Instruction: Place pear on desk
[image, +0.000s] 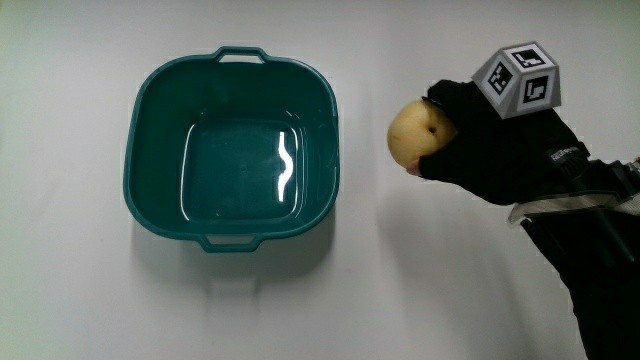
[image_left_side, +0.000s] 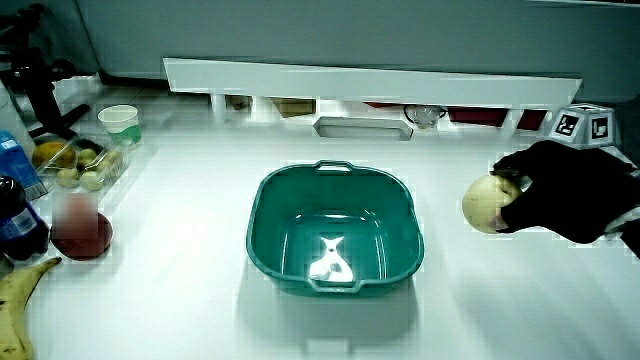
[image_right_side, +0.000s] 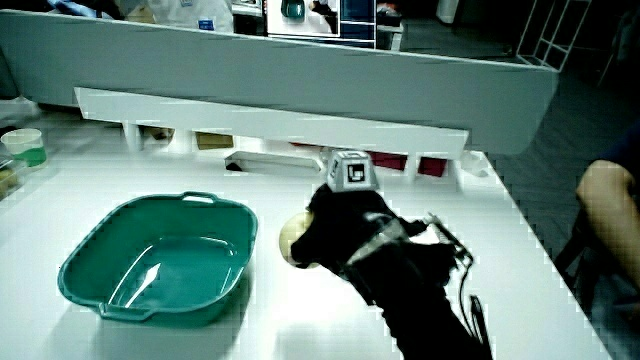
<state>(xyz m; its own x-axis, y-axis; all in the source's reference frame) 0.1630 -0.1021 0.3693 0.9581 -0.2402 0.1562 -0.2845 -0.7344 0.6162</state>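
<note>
A pale yellow pear (image: 416, 134) is held in the black-gloved hand (image: 470, 145), whose fingers curl around it. Hand and pear are beside the teal basin (image: 232, 75), apart from it, over the white desk (image: 380, 280). In both side views the pear (image_left_side: 488, 204) (image_right_side: 293, 240) shows at the fingertips of the hand (image_left_side: 560, 190) (image_right_side: 345, 235), and appears a little above the desk. The patterned cube (image: 518, 78) sits on the back of the hand. The basin (image_left_side: 335, 245) (image_right_side: 155, 265) holds nothing.
In a side view a banana (image_left_side: 18, 295), a dark bottle (image_left_side: 20, 220), a red bowl (image_left_side: 82, 235), a tray of fruit (image_left_side: 80, 160) and a cup (image_left_side: 120, 122) lie at the desk's edge, away from the hand. A low white partition (image_left_side: 370, 85) runs along the desk.
</note>
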